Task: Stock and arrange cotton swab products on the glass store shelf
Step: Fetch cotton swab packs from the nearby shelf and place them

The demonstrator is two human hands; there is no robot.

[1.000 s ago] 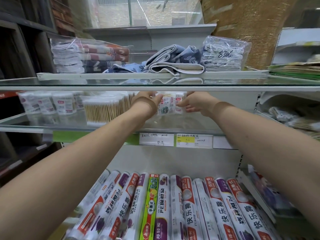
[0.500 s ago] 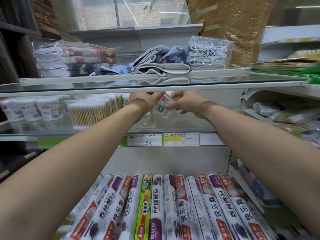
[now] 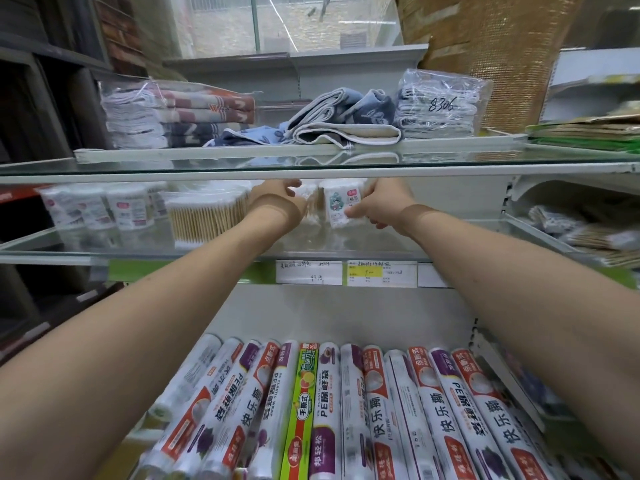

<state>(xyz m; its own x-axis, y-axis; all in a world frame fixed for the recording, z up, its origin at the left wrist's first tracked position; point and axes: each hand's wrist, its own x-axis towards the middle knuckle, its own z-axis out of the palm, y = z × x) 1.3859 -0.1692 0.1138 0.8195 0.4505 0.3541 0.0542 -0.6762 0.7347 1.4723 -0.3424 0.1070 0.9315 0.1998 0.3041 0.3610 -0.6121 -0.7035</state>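
Both arms reach into the middle glass shelf (image 3: 104, 249). My right hand (image 3: 381, 206) grips a round cotton swab tub (image 3: 341, 206) with a printed label, upright, just above the glass. My left hand (image 3: 277, 202) sits to its left, fingers curled around another swab pack (image 3: 306, 199) that is mostly hidden behind the hand. A clear box of wooden-stick swabs (image 3: 206, 216) stands left of my left hand. Several white round swab tubs (image 3: 128, 209) line the shelf's left end.
A higher glass shelf (image 3: 311, 168) with folded towels (image 3: 343, 119) hangs close above my hands. Price tags (image 3: 346, 273) run along the middle shelf's front edge. Below lie several rolls of plastic wrap (image 3: 322, 410). Bagged goods (image 3: 588, 233) fill the shelf at right.
My right hand has turned the labelled tub from tilted to upright and shifted it slightly right. My left hand has moved off it to the pack at its left.
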